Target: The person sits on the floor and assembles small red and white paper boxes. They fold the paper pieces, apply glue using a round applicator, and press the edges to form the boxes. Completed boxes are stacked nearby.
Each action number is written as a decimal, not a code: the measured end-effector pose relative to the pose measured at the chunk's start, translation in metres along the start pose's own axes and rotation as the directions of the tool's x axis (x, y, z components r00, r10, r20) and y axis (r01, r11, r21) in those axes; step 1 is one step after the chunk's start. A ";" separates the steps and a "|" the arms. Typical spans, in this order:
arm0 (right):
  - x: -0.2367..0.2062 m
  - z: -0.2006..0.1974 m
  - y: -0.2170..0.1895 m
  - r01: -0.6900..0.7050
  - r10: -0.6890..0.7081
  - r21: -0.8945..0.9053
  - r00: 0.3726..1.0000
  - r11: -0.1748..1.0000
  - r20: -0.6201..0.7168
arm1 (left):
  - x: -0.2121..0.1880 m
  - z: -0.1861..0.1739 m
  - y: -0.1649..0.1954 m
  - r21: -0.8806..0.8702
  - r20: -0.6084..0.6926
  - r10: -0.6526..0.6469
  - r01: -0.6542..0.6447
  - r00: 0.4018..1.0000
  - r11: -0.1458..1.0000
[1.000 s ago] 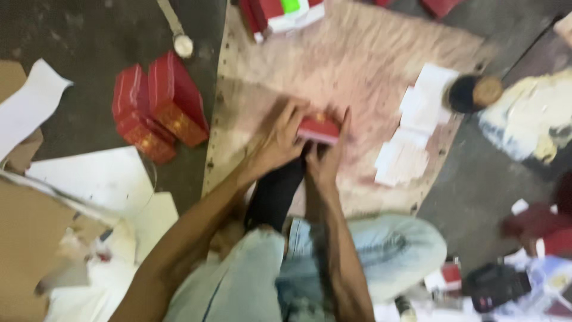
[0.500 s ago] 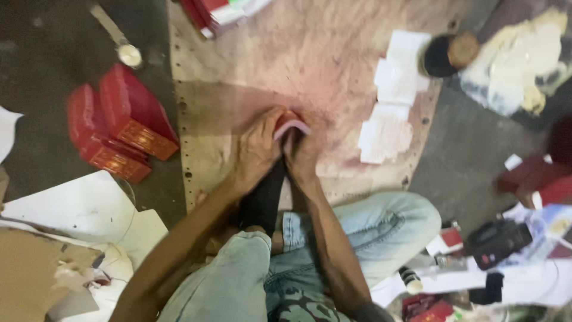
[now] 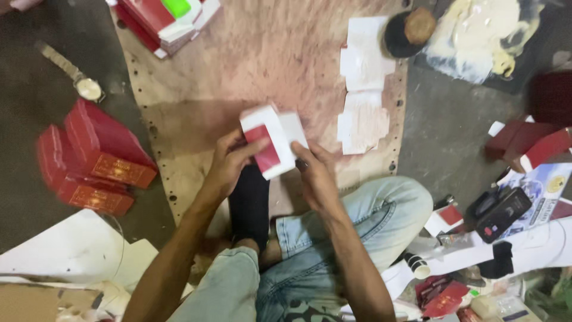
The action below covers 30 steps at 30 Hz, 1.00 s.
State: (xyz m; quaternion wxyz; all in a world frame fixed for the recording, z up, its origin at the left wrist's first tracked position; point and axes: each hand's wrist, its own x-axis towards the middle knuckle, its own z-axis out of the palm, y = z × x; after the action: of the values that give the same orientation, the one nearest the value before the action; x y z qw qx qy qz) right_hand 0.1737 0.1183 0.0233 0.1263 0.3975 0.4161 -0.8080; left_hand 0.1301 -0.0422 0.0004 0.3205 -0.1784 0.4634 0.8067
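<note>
I hold a small red and white cardboard box (image 3: 271,140) in both hands, lifted above a worn pinkish board (image 3: 250,65) on the floor. My left hand (image 3: 229,161) grips its left side with the thumb on the red face. My right hand (image 3: 316,170) holds its right edge, where a white flap stands open. My crossed legs in blue jeans (image 3: 333,232) and a black sock (image 3: 250,206) lie just below the box.
Finished red boxes (image 3: 95,158) are stacked at the left. More red and white stock (image 3: 164,18) lies at the top. Flat white card blanks (image 3: 363,89) sit on the board's right side. A wristwatch (image 3: 83,83), paper sheets and clutter surround me.
The box was pressed flat against the board under both hands; now it is lifted off the board and turned, with its white side and flap showing. The camera view has shifted.
</note>
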 end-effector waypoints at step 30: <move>-0.002 -0.041 -0.001 0.294 -0.406 -0.474 0.902 0.830 -0.150 | 0.006 0.022 -0.038 0.641 -0.176 0.071 0.060 0.982 0.765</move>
State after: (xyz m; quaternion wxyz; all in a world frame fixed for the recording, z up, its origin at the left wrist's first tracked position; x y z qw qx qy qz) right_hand 0.1964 0.1500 0.0111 0.0094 0.3711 0.6663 -0.6467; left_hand 0.1523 -0.0069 -0.0156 0.3141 -0.1323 0.7406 0.5791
